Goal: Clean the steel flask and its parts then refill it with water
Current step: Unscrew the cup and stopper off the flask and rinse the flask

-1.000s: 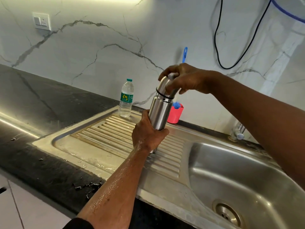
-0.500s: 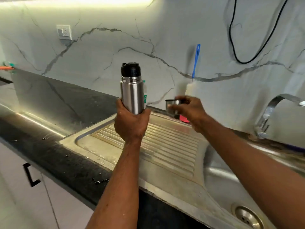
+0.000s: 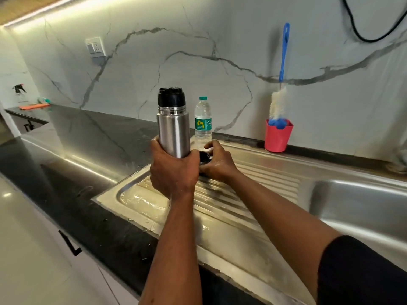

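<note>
The steel flask [image 3: 174, 130] stands upright above the ribbed drainboard [image 3: 253, 179], its black stopper [image 3: 171, 96] still in the neck. My left hand [image 3: 172, 170] grips the flask's lower body. My right hand [image 3: 217, 161] is just right of it, low over the drainboard, closed around the flask's cup lid [image 3: 203, 157], of which only a dark rim shows. The bottom of the flask is hidden by my left hand.
A plastic water bottle [image 3: 203, 122] stands behind the flask. A red cup [image 3: 278, 137] holding a blue-handled bottle brush [image 3: 280, 84] sits at the wall. The sink basin [image 3: 363, 208] lies to the right. Black countertop [image 3: 77, 150] spreads left.
My right hand unscrewed the cup lid from the flask, carried it off to the right and lowered it to the drainboard. The flask rose upright in my left hand.
</note>
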